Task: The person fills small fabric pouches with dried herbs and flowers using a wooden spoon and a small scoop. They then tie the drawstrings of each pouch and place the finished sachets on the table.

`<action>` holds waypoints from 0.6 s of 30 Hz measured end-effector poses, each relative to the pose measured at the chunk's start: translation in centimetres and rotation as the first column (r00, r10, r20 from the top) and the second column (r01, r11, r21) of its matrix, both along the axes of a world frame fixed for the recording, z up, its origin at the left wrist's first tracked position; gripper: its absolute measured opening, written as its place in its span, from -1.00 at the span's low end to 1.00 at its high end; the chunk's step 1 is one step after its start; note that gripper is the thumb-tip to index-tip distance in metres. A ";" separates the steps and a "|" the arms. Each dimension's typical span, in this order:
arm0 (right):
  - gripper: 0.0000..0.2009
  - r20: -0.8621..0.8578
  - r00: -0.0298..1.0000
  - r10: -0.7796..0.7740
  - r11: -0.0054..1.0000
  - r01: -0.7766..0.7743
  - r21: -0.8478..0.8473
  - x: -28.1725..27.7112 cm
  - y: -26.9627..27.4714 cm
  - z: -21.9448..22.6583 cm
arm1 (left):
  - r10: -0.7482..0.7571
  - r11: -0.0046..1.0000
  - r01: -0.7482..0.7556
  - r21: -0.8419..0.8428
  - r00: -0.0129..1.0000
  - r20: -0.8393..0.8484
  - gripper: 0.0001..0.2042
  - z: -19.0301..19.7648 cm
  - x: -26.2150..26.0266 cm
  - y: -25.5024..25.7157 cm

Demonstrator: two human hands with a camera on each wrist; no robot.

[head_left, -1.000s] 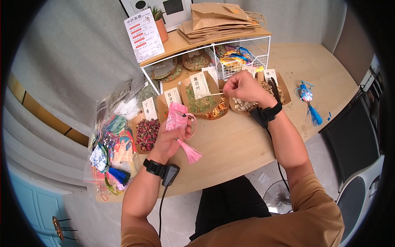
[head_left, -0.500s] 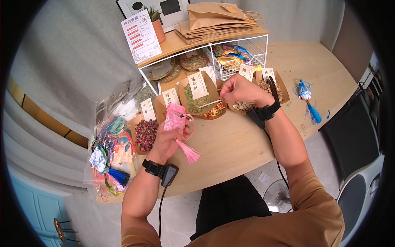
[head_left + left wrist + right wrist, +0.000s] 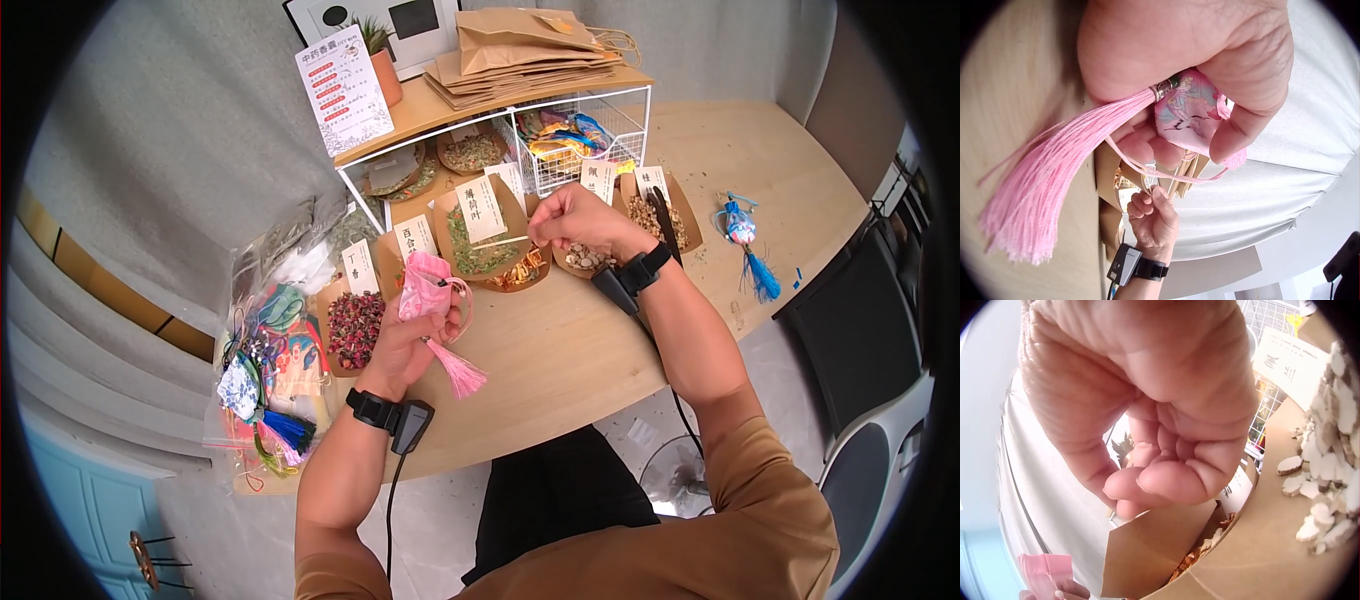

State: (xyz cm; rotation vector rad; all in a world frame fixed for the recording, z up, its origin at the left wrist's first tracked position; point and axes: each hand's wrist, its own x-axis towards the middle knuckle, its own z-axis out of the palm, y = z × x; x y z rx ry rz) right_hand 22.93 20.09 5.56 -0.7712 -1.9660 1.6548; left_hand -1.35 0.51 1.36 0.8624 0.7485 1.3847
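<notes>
A pink drawstring pouch (image 3: 426,285) with a printed pattern and a long pink tassel (image 3: 1054,169) is gripped upright in my left hand (image 3: 400,345). Its cord loops past the fingers in the left wrist view. My right hand (image 3: 580,218) pinches the handle of a thin, pale spoon (image 3: 512,240). The spoon reaches left over a brown paper tray of green dried leaves (image 3: 470,255), which bears a paper label (image 3: 480,208). In the right wrist view the curled fingers (image 3: 1172,478) mostly hide the spoon.
Dried rosebuds (image 3: 355,330) fill a tray at the left, beside a plastic bag (image 3: 290,260) of pouches. White slices (image 3: 1329,462) lie in a tray under my right hand. Behind the trays stands a shelf (image 3: 420,128) with paper bags (image 3: 530,50). A blue tasselled pouch (image 3: 740,228) lies at the right.
The spoon's bowl has gone from in front of the label down towards the green leaves, with the right hand shifting slightly. The left hand still holds the pink pouch in nearly the same place.
</notes>
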 end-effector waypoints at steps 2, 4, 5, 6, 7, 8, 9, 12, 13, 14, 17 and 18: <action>-0.95 -0.027 1.000 -0.011 1.000 0.010 -0.027 0.0 0.3 -0.4 | 0.008 1.000 -0.008 -0.003 1.000 0.003 -0.66 0.0 0.1 0.0; -0.95 -0.039 0.999 -0.021 0.998 0.019 -0.056 0.1 0.4 -0.4 | 0.008 1.000 -0.008 -0.005 1.000 0.001 -0.66 0.0 0.0 0.0; -0.95 -0.044 0.999 -0.026 0.997 0.023 -0.070 0.1 0.5 -0.3 | 0.004 1.000 -0.004 -0.005 1.000 -0.002 -0.66 -0.1 -0.1 0.1; -0.95 -0.058 0.998 -0.031 0.997 0.026 -0.071 0.1 0.4 -0.3 | 0.001 1.000 -0.001 -0.006 1.000 -0.006 -0.66 -0.2 -0.1 0.1; -0.95 -0.072 0.997 -0.035 0.997 0.030 -0.072 0.1 0.4 -0.2 | -0.001 1.000 0.001 -0.005 1.000 -0.005 -0.66 -0.2 -0.1 0.1; -0.95 -0.086 0.996 -0.039 0.997 0.033 -0.074 0.2 0.3 -0.1 | -0.003 1.000 0.003 -0.005 1.000 -0.004 -0.66 -0.1 -0.1 0.1; -0.96 -0.104 0.994 -0.033 0.997 0.025 -0.073 0.2 0.2 0.1 | -0.004 1.000 0.004 -0.004 1.000 -0.003 -0.66 0.0 0.0 0.0; -0.96 -0.150 0.989 -0.018 0.998 0.009 -0.058 0.4 -0.2 0.9 | 0.043 0.999 -0.042 -0.025 0.999 0.021 -0.65 0.4 0.4 -0.2; -0.96 -0.161 0.987 -0.019 0.999 0.011 -0.048 0.5 -0.4 1.2 | 0.029 0.999 -0.029 -0.018 0.999 0.012 -0.65 0.4 0.3 -0.2; -0.96 -0.172 0.985 -0.020 0.999 0.013 -0.037 0.5 -0.7 1.5 | 0.016 1.000 -0.016 -0.012 1.000 0.003 -0.66 0.3 0.2 -0.1; -0.96 -0.199 0.980 0.011 1.000 -0.014 -0.013 0.7 -1.3 2.1 | 0.004 1.000 -0.004 -0.004 1.000 -0.008 -0.65 0.1 0.0 -0.1; -0.96 -0.210 0.977 0.027 1.000 -0.028 -0.002 0.8 -1.5 2.3 | 0.005 1.000 -0.005 -0.004 1.000 -0.009 -0.65 0.1 0.0 -0.1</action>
